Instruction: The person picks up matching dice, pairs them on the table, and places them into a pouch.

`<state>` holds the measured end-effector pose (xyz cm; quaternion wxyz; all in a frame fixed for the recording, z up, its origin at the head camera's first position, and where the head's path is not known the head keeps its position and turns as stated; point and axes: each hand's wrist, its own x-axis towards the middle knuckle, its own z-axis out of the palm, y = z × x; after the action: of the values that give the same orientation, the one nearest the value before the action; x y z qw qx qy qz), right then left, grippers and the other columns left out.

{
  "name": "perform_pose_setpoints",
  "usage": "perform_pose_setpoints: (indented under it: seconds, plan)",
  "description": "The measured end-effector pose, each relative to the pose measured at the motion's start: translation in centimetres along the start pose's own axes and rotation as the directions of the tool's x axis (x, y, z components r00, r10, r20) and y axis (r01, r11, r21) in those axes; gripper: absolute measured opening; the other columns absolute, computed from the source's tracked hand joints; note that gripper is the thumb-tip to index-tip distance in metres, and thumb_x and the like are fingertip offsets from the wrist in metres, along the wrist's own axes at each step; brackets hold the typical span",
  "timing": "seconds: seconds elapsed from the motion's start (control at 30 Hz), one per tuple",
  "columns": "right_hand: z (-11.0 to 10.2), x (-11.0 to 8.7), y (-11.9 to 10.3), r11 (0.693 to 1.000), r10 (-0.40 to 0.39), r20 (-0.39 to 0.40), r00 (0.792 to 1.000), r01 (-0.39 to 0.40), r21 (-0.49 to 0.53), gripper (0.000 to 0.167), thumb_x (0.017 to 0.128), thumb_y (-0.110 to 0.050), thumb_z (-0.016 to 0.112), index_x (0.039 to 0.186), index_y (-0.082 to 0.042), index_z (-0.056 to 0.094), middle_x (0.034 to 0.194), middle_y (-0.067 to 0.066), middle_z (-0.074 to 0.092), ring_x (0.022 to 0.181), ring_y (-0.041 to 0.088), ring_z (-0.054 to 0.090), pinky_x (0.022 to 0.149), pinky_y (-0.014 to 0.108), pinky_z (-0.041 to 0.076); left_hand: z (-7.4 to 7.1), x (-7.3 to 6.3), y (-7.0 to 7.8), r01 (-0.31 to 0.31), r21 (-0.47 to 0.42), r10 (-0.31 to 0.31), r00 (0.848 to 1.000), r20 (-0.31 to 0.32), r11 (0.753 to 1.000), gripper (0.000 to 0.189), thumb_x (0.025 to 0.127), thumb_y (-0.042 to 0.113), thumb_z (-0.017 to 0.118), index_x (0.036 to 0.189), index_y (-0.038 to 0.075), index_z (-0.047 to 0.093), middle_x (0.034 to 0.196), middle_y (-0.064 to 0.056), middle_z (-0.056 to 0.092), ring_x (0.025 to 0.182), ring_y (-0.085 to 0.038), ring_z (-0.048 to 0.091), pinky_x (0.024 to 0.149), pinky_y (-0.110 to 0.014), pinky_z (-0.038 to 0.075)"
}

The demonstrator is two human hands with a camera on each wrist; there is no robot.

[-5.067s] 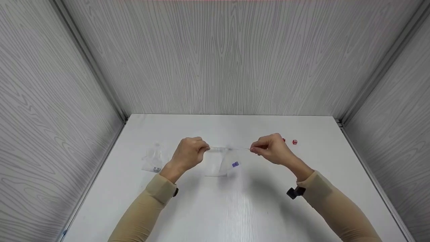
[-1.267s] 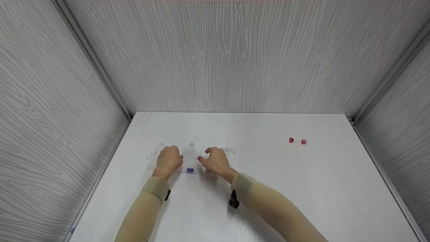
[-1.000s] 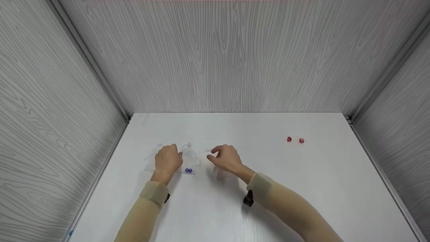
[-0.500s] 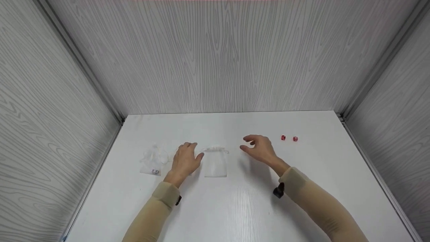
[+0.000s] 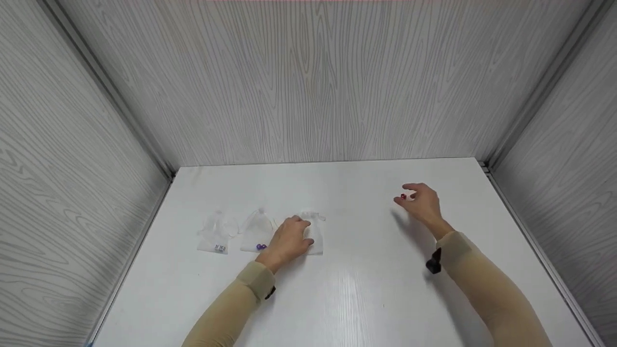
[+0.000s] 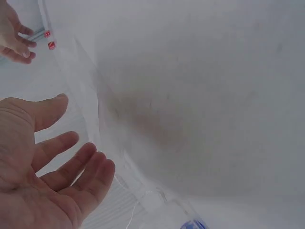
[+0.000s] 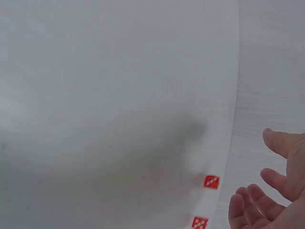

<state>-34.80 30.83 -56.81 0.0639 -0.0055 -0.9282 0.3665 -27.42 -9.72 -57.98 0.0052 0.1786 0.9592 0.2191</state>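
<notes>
My right hand (image 5: 424, 205) hovers with thumb and fingers spread around a red die (image 5: 403, 196), apart from it. Two red dice show in the right wrist view, one with a diagonal row of pips (image 7: 212, 182) and another die (image 7: 199, 223) below it. Over the rightmost sheer white drawstring bag (image 5: 316, 238) is my left hand (image 5: 289, 241), fingers loosely bent and holding nothing; contact is unclear. It partly covers that bag. Beside it lies a middle drawstring bag (image 5: 255, 230) with purple-blue dice (image 5: 261, 246) inside.
Farther left, a third sheer bag (image 5: 211, 236) holds pale dice with dark marks (image 5: 220, 248), its cord loop lying toward the middle bag. The white tabletop (image 5: 347, 299) is enclosed by a grey wood-grain back panel (image 5: 308, 86) and side panels.
Both hands earlier pulled the purple-dice bag's cord; that bag now lies flat in the middle. My left hand has let go and shifted right. My right hand has moved right to the red dice.
</notes>
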Motion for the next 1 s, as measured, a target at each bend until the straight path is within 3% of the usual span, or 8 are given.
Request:
perform_pose_setpoints:
  seconds: [0.23, 0.33, 0.5, 0.83, 1.0]
  plan:
    - [-1.3, 1.3, 3.5, 0.987, 0.149, -0.058, 0.987, -0.145, 0.067, 0.057, 0.102, -0.022, 0.081, 0.151, 0.004, 0.066, 0.154, 0.032, 0.061, 0.134, 0.046, 0.065, 0.111, 0.057, 0.055, 0.9, -0.2, 0.5, -0.005, 0.163, -0.005, 0.998, 0.060, 0.987, 0.029, 0.101, 0.022, 0.084, 0.116, -0.003, 0.080, 0.131, -0.021, 0.075, 0.119, -0.039, 0.070, 0.108, -0.052, 0.061]
    - [-1.6, 1.7, 4.7, 0.975, 0.210, -0.065, 0.975, -0.205, 0.085, 0.059, 0.102, -0.022, 0.079, 0.153, 0.004, 0.063, 0.157, 0.032, 0.059, 0.140, 0.047, 0.062, 0.118, 0.060, 0.053, 1.1, -0.2, 0.7, 0.013, 0.169, -0.026, 0.997, 0.075, 0.985, 0.030, 0.104, 0.023, 0.081, 0.120, -0.002, 0.080, 0.136, -0.021, 0.072, 0.123, -0.038, 0.068, 0.110, -0.051, 0.061]
    - [-1.3, 2.0, 5.9, 0.951, 0.294, 0.000, 0.956, -0.293, 0.099, 0.061, 0.104, -0.024, 0.076, 0.155, 0.004, 0.061, 0.159, 0.031, 0.059, 0.147, 0.047, 0.057, 0.128, 0.061, 0.047, 1.3, -0.4, 0.8, 0.042, 0.151, -0.056, 0.994, 0.094, 0.988, 0.031, 0.106, 0.024, 0.078, 0.126, 0.000, 0.078, 0.144, -0.020, 0.070, 0.129, -0.038, 0.067, 0.114, -0.052, 0.060]
    - [-0.6, 2.1, 5.4, 0.921, 0.354, 0.034, 0.935, -0.355, 0.157, 0.053, 0.107, -0.021, 0.073, 0.154, 0.001, 0.063, 0.147, 0.025, 0.068, 0.138, 0.040, 0.064, 0.120, 0.052, 0.055, 1.5, -0.3, 0.9, 0.056, 0.154, -0.070, 0.994, 0.084, 0.986, 0.032, 0.106, 0.023, 0.079, 0.127, 0.000, 0.078, 0.143, -0.018, 0.071, 0.128, -0.037, 0.067, 0.113, -0.051, 0.060]
    - [-0.6, 2.0, 5.3, 0.935, 0.331, 0.004, 0.944, -0.328, 0.134, 0.044, 0.108, -0.019, 0.071, 0.146, 0.003, 0.069, 0.142, 0.027, 0.071, 0.134, 0.041, 0.066, 0.118, 0.053, 0.055, 1.5, -0.4, 1.1, 0.075, 0.142, -0.088, 0.992, 0.089, 0.987, 0.034, 0.106, 0.023, 0.078, 0.132, 0.000, 0.077, 0.143, -0.017, 0.071, 0.129, -0.035, 0.066, 0.115, -0.051, 0.059]
